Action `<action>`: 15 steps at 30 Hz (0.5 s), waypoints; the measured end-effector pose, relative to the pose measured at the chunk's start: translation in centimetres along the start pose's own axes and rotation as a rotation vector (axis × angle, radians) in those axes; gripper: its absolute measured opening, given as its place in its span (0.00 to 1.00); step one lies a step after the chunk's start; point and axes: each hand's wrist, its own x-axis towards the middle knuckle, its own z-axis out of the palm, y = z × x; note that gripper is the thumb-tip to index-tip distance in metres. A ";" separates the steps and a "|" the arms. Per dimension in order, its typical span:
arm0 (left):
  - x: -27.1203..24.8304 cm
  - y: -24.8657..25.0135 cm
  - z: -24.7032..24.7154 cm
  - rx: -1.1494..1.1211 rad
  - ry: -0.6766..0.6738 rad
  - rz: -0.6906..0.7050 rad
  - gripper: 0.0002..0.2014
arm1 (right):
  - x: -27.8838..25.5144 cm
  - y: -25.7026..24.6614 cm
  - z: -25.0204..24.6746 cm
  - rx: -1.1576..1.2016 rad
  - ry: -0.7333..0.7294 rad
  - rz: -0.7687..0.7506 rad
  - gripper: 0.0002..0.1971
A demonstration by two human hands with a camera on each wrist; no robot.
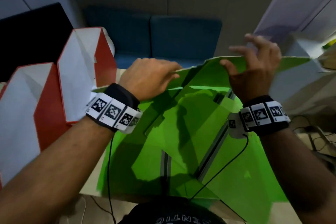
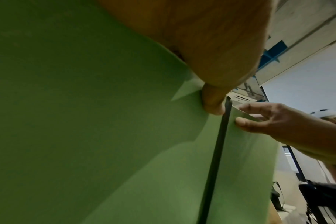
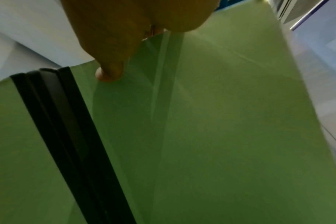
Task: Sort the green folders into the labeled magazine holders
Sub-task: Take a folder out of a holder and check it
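1. We hold the green folders (image 1: 181, 129) up at frame center, fanned apart, lower ends over the pale tabletop (image 1: 91, 185).
2. Our left hand (image 1: 147, 78), center-left of the head view, pinches the top edge of one folder: fingers on top, thumb (image 2: 214, 103) pressed to the green sheet underneath.
3. Our right hand (image 1: 252, 71), upper right of center, grips another folder's top edge w/ thumb (image 3: 109, 72) in front; the other fingers are loosely spread behind and blurred.
4. Dark spine strips (image 3: 67, 136) run along the folders, lower left in the right wrist view.
5. Red-and-white magazine holders (image 1: 54, 92) stand at frame left, beside the folders; labels can't be read.
6. Blue seat cushions (image 1: 154, 36) at upper center, behind the tabletop.
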 end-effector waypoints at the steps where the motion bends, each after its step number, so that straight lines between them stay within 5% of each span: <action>1: 0.5 -0.2 -0.6 -0.010 0.000 -0.001 0.11 | 0.4 -0.3 -0.2 -0.014 0.021 0.044 0.21; 7: 2.3 -1.0 -2.8 -0.009 -0.106 -0.046 0.13 | 1.1 -1.6 -0.3 -0.018 0.031 0.193 0.45; 15: 4.3 -1.5 -6.7 -0.063 0.072 -0.054 0.13 | 0.5 -3.1 1.4 0.432 -0.198 0.287 0.47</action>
